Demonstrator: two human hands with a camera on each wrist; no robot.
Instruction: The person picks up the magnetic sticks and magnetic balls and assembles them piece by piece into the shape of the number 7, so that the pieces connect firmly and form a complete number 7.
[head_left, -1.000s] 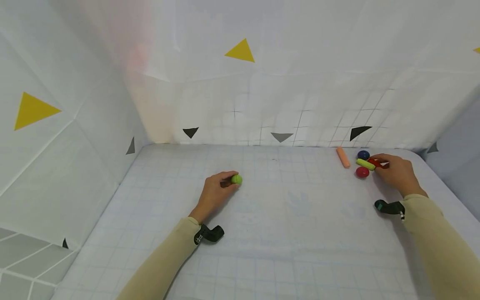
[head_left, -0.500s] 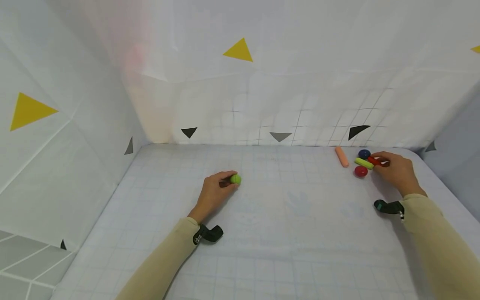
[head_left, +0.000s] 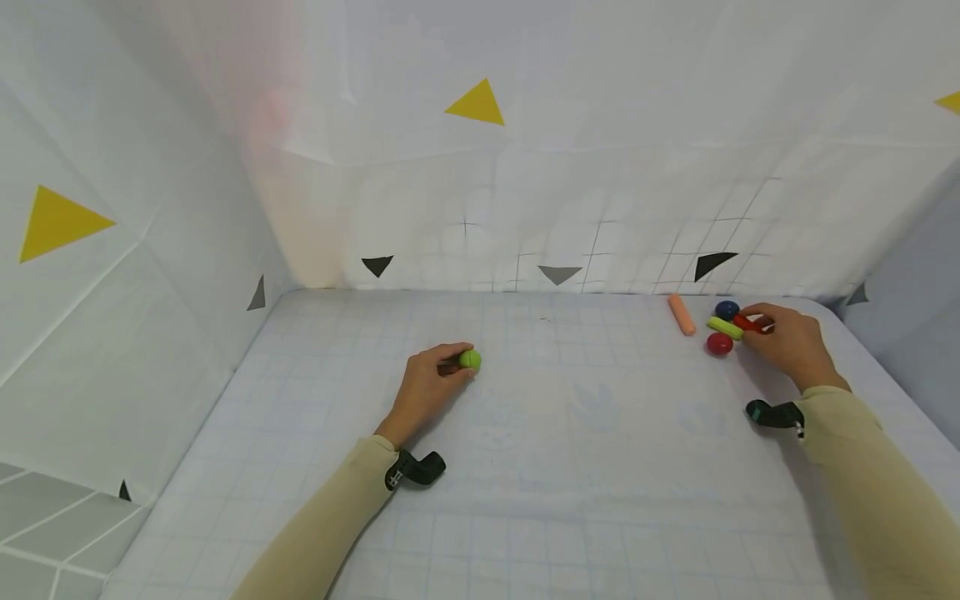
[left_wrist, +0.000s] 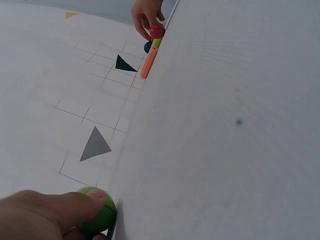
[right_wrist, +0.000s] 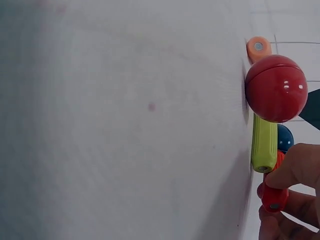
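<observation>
On the table's left half, my left hand (head_left: 423, 387) pinches a small light-green ball (head_left: 471, 359) between thumb and fingers. The left wrist view shows the thumb lying across the green ball (left_wrist: 104, 219), which has a seam. Far to the right, my right hand (head_left: 797, 343) grips a short red ridged stick (right_wrist: 275, 196) by its near end. Beside that stick lies a yellow-green ridged stick (right_wrist: 264, 145), close against it. A dark blue ball (head_left: 727, 310) is just behind them, and a shiny red ball (head_left: 719, 344) sits in front.
An orange stick (head_left: 681, 314) lies a little left of the group, near the back wall (head_left: 630, 192). White gridded sheeting covers the table (head_left: 555, 467) and walls. Black camera mounts (head_left: 423, 468) stick out from both wrists.
The head view has shifted slightly. The blue ball lies a touch farther from the orange stick than one second ago. Both hands keep their holds and have hardly moved.
</observation>
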